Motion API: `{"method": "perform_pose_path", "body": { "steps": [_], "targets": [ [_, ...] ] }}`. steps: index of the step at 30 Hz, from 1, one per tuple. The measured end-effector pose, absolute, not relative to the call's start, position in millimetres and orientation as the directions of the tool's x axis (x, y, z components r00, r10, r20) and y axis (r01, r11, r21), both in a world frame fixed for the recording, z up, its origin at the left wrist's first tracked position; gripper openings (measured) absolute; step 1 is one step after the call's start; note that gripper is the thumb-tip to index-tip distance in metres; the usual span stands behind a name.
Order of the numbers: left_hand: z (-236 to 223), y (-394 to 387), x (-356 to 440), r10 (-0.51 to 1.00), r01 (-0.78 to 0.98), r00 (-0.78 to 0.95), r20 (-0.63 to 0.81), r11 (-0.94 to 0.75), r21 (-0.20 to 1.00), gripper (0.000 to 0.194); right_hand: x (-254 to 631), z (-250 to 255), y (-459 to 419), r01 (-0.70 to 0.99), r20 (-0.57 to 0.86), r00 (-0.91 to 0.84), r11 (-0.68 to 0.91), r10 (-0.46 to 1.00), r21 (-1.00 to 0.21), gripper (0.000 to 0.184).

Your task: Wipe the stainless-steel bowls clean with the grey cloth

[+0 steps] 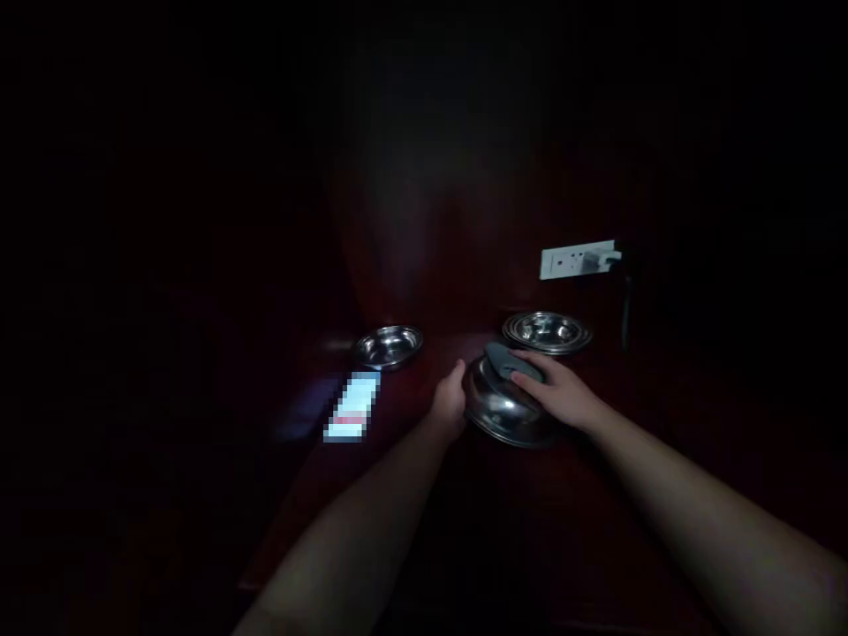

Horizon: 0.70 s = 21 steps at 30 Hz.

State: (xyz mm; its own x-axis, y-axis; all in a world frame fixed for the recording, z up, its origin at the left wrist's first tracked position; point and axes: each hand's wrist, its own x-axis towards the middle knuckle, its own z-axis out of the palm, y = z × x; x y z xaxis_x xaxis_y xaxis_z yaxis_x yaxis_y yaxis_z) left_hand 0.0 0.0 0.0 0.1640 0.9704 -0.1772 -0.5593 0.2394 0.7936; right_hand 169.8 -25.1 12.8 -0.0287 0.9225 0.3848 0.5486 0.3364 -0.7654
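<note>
A shiny metal bowl (507,413) is held tilted in front of me, with its rounded outer side facing me. My left hand (451,402) grips the bowl at its left edge, thumb up; its other fingers are hidden behind the metal. On the bowl's upper right, my right hand (553,389) presses a folded grey cloth (507,360) against the outside, with the fingers closed over it. The dim light blurs the cloth's exact material.
One shallow metal bowl (389,344) sits to the left on the dark red table (424,530). Several stacked metal bowls (547,331) stand at the back right. A lit, pixelated phone screen (353,406) lies on the left. Behind is a white power socket (576,260) with a plug and cord.
</note>
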Motion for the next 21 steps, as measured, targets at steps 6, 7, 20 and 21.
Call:
{"method": "perform_pose_path", "body": {
  "steps": [6, 7, 20, 21],
  "targets": [
    [1.1, -2.0, -0.9, 0.959, -0.556, 0.233, -0.161, 0.267, 0.787, 0.038, 170.9, 16.8, -29.6, 0.493, 0.294, 0.024, 0.245, 0.956, -0.835, 0.045],
    [0.5, -1.2, -0.9, 0.958, -0.557, 0.233, -0.168, 0.273, 0.785, 0.038, 170.5, 17.0, -29.7, 0.490, 0.297, 0.025, 0.248, 0.954, -0.836, 0.045],
    [-4.3, 6.4, 0.5, 0.966, -0.534, 0.162, -0.203, 0.259, 0.805, 0.038, 177.3, 12.0, -27.0, 0.596, 0.444, -0.123, 0.424, 0.888, -0.682, 0.057],
    [-5.0, 7.0, 0.6, 0.968, -0.534, 0.146, -0.206, 0.253, 0.807, 0.038, 177.4, 12.3, -27.3, 0.595, 0.460, -0.134, 0.442, 0.878, -0.671, 0.057]
  ]
}}
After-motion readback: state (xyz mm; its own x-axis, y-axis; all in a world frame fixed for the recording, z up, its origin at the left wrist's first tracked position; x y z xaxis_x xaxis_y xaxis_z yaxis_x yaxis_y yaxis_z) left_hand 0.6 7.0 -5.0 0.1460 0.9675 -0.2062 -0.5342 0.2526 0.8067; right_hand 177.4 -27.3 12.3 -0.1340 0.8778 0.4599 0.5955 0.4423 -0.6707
